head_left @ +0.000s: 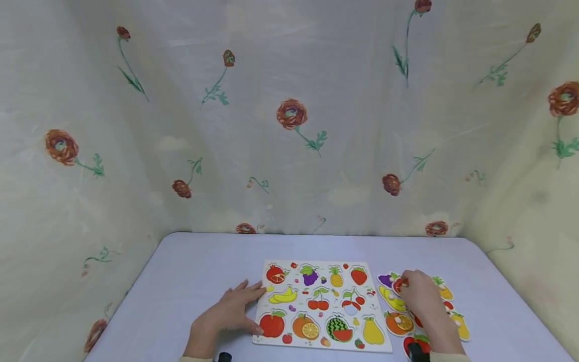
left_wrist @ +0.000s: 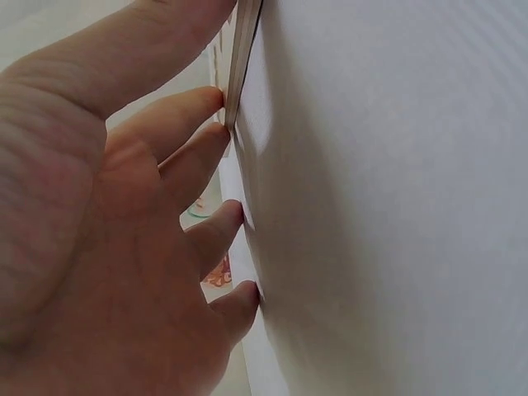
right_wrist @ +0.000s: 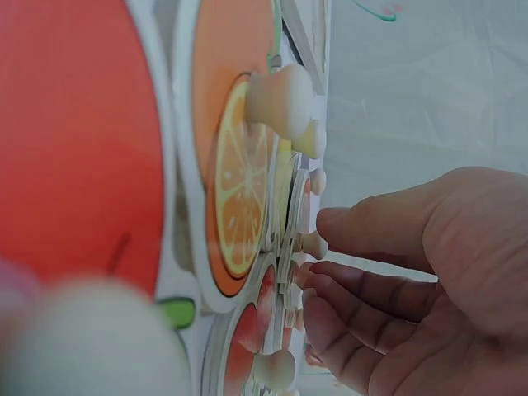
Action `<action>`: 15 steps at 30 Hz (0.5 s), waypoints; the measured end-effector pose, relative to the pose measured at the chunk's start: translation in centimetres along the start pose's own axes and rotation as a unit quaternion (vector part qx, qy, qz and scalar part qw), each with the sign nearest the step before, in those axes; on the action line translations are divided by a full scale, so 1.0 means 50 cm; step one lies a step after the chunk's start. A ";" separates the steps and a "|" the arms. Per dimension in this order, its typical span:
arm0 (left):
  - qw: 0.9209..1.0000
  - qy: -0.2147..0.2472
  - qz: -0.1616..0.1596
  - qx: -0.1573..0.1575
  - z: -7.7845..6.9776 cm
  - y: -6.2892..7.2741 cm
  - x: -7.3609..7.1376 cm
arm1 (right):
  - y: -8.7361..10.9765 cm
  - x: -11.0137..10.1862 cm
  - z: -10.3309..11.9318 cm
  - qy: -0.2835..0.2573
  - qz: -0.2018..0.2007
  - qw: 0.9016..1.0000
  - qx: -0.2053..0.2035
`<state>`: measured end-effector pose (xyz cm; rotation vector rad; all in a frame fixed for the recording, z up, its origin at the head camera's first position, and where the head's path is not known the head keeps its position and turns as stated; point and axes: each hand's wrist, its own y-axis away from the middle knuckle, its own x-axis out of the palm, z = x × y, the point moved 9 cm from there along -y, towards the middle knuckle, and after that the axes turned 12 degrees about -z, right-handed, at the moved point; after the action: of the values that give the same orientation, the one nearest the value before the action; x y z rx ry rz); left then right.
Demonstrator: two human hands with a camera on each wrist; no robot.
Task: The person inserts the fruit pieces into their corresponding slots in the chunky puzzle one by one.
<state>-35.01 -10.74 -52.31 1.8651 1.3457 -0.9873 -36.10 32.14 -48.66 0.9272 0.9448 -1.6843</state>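
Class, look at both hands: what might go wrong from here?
First, the right hand may disturb the grape piece and banana piece, since they crowd the pomegranate piece it is working at. Second, the small, rounded knob by its fingers could slip free. Third, the left hand is only at the left side of the board, which might shift if pushed.

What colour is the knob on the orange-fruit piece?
The knob is pale cream; it shows best in the right wrist view.
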 end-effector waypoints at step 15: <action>1.000 -0.005 0.008 0.000 -0.005 0.002 0.005 | 0.001 0.000 -0.004 0.001 0.013 1.000 0.023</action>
<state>-34.80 -10.46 -52.41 1.8663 1.3230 -0.9882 -36.03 32.34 -48.75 0.9680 0.8958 -1.6896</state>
